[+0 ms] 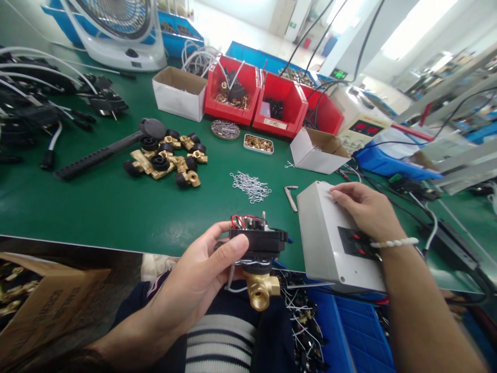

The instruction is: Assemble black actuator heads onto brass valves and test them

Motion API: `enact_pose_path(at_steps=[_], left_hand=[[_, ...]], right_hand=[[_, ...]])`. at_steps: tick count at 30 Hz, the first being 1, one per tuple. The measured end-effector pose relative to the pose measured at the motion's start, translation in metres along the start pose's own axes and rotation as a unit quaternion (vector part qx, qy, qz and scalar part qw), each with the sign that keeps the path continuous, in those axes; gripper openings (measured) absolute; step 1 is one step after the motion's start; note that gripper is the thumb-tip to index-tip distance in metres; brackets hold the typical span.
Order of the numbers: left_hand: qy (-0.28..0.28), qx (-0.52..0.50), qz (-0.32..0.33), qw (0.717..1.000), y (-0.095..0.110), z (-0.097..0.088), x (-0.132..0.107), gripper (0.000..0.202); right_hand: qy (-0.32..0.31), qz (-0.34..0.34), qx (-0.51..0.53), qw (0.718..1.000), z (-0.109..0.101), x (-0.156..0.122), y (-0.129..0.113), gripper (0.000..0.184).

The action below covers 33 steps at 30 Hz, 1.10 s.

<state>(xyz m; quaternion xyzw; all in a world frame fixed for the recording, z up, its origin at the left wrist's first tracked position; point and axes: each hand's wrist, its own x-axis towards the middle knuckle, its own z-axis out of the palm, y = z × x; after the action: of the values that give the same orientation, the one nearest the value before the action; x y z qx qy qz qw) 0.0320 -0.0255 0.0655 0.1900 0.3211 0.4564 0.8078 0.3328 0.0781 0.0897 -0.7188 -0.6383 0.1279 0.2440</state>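
My left hand point(209, 264) is wrapped round a motorized brass valve point(259, 248). Its black housing is uncovered at the top, where red wires and small metal parts show; the brass body with round ports points down. A white cable hangs beside it. On the right, my right hand point(367, 207) rests over a grey control box point(324, 233) with a black panel on its face. The thumb and forefinger pinch together at the box's upper edge; whatever small thing is between them is too hidden to name. A pile of cotter pins point(251, 186) lies beyond the valve.
A hex key point(290, 199) lies left of the grey box. Further back are a rubber mallet point(111, 147), brass valve bodies point(180, 163), a tray of brass bits point(258, 144), white boxes point(180, 96) and red bins point(277, 103). Below the bench edge stands a blue crate point(330, 331).
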Motion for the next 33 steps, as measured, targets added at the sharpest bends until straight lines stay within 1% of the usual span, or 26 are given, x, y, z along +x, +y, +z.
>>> enact_pose_path(at_steps=[6,12,16,20,23,25,27,29,31,32,33], left_hand=[[0.007,-0.003,0.000,1.000,0.000,0.000,0.002,0.038],[-0.005,-0.005,0.010,1.000,-0.001,0.000,0.002,0.036],[-0.011,-0.003,0.006,1.000,-0.001,-0.001,0.002,0.037],[-0.006,-0.007,0.004,1.000,0.000,0.000,0.002,0.037],[0.002,-0.003,0.000,1.000,0.001,0.000,0.001,0.038],[0.002,-0.001,-0.005,1.000,0.002,0.000,0.001,0.041],[0.002,0.001,-0.010,1.000,0.004,0.000,0.000,0.043],[0.012,0.005,-0.012,1.000,0.007,0.000,-0.001,0.041],[0.033,0.005,-0.005,0.999,0.009,0.000,-0.002,0.038],[0.045,0.002,-0.003,0.999,0.011,0.000,-0.003,0.037],[0.055,-0.001,-0.004,0.999,0.013,0.000,-0.004,0.037]], right_hand=[[0.003,0.010,-0.006,1.000,-0.001,-0.001,-0.005,0.025],[0.009,0.025,-0.004,1.000,0.000,-0.002,-0.008,0.029],[0.012,0.029,0.005,0.999,-0.001,-0.002,-0.008,0.027],[0.016,0.027,0.026,0.999,-0.002,-0.003,-0.010,0.023],[0.026,0.018,0.062,0.998,0.000,-0.004,-0.006,0.022],[0.059,0.009,0.101,0.993,0.001,-0.002,0.001,0.026],[0.130,-0.002,0.153,0.980,-0.002,0.001,0.011,0.033],[0.214,-0.014,0.206,0.955,-0.011,0.000,0.019,0.036],[0.279,-0.027,0.244,0.928,-0.027,-0.011,0.018,0.033],[0.294,-0.035,0.259,0.919,-0.035,-0.022,0.014,0.031],[0.293,-0.047,0.271,0.916,-0.042,-0.038,0.007,0.027]])
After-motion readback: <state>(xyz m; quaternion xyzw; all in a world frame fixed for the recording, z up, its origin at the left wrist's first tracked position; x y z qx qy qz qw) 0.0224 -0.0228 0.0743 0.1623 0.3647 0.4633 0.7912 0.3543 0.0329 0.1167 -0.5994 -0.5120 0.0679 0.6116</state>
